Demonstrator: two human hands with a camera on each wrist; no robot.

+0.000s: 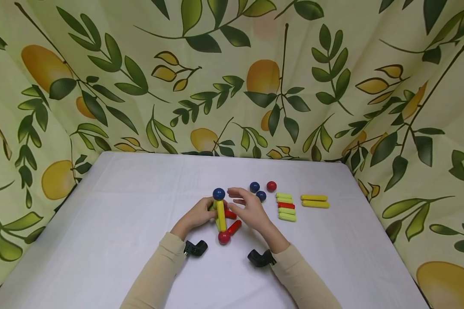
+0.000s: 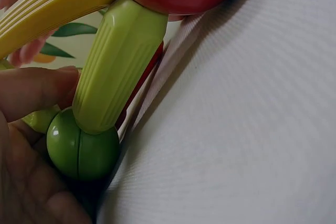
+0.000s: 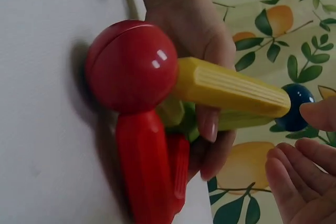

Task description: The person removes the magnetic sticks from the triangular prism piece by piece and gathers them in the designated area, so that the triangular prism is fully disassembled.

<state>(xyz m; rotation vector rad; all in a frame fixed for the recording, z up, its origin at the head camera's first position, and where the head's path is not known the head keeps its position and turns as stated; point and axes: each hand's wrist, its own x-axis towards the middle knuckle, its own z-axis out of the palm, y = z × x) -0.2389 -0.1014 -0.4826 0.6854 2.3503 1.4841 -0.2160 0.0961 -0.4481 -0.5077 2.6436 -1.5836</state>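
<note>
One stick-and-ball frame [image 1: 221,219] on the white worktop [image 1: 135,193]; yellow stick [image 3: 231,87] rising from red ball [image 1: 224,238] to blue ball [image 1: 218,194]. My left hand [image 1: 197,213]: gripping the frame at its green ball [image 2: 84,148]. My right hand [image 1: 252,211]: thumb and fingers parted near the blue ball, contact unclear. Rightward: two loose yellow sticks [image 1: 315,204].

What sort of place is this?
Perhaps a play or filming corner, likely indoors: a pale table, fruit-and-leaf patterned fabric hanging behind it and at both sides, and colourful sticks and balls, some joined together.
</note>
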